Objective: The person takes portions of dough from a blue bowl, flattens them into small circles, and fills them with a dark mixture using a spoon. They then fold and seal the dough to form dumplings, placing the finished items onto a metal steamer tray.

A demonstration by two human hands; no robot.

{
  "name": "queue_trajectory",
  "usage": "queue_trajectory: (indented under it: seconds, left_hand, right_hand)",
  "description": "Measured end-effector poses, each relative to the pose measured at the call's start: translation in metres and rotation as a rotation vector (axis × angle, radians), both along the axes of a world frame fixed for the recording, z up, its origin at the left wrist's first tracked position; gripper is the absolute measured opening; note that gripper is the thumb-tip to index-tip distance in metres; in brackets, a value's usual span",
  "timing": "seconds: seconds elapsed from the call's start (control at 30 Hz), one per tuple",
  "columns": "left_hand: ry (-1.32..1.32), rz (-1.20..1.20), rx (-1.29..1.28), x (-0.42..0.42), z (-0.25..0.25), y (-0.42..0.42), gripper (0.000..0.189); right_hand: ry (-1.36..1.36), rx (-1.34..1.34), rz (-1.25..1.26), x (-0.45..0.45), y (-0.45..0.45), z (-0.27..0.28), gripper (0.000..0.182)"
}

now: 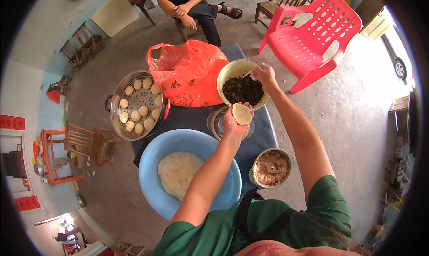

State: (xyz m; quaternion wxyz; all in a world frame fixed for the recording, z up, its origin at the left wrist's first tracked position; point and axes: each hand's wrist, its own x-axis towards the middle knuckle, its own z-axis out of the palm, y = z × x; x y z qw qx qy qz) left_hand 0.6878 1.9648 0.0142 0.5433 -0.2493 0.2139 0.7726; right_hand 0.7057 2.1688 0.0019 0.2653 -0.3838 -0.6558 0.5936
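On the palm of my left hand (234,123) lies a flat round of dough (241,114), held by the near rim of a cream bowl (221,85). My right hand (264,75) grips a light-coloured utensil (247,74), its lower end in the dark chopped filling (243,90) of that bowl. Under my left forearm stands a blue plastic basin (150,155) with a large mass of dough (179,172). A metal pot with minced filling (271,169) and a central blade sits at the table's right edge. Round dough buns (143,111) rest in a perforated steamer (115,105) at the left.
A red plastic bag (191,78) stands between the steamer and the cream bowl on the dark table (187,118). Beyond the table sits a person (191,8). A pink plastic chair (308,38) is at the upper right, a wooden chair (90,142) at the left.
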Motion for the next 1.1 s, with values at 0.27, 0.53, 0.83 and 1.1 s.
queue_trajectory:
  seconds: [0.27, 0.53, 0.83, 1.1]
  left_hand:
    - [-0.04, 0.02, 0.019, 0.001, -0.001, -0.001, 0.025]
    - [-0.044, 0.057, 0.052, -0.006, 0.009, -0.004, 0.024]
    - [0.018, 0.131, 0.031, -0.028, 0.017, 0.009, 0.023]
    - [0.032, 0.154, 0.043, -0.039, 0.01, 0.039, 0.025]
  right_hand:
    - [0.188, -0.328, -0.111, 0.008, -0.012, -0.022, 0.016]
    - [0.312, -0.458, -0.226, 0.026, -0.012, -0.006, 0.017]
    - [0.378, -0.428, -0.144, 0.052, -0.019, 0.034, 0.016]
    - [0.348, -0.14, 0.118, 0.063, -0.039, 0.081, 0.02]
